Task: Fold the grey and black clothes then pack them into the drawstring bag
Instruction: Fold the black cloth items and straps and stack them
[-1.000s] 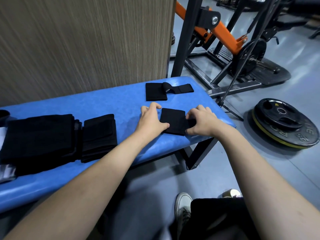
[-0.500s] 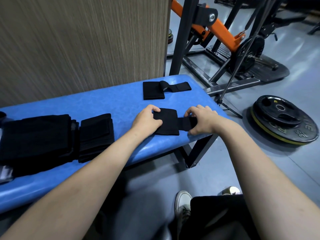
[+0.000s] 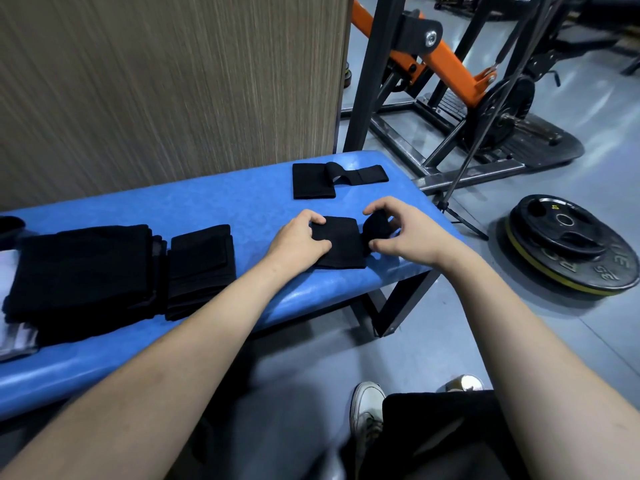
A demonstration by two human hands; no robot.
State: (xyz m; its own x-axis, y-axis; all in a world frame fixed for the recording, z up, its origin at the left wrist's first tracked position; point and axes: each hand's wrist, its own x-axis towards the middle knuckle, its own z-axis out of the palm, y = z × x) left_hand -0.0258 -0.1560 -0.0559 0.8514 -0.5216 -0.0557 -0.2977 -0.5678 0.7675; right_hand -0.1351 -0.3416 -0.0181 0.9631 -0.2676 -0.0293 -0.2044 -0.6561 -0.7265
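We're mid-fold on the small black fabric wrap, at the near right end of the blue padded desk. Left hand fingers curl over its left edge, pinning it. Right hand pinches the strap end, just right of the wrap. Keep the pin firm and lay the strap flat, edges aligned. Beyond the wrap lies a second black strapped wrap.

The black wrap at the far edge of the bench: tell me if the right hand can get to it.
Probably yes. The far black wrap lies in the open on the blue bench, just beyond the right hand, with nothing between. But that hand grips a strap, so it must let go first.
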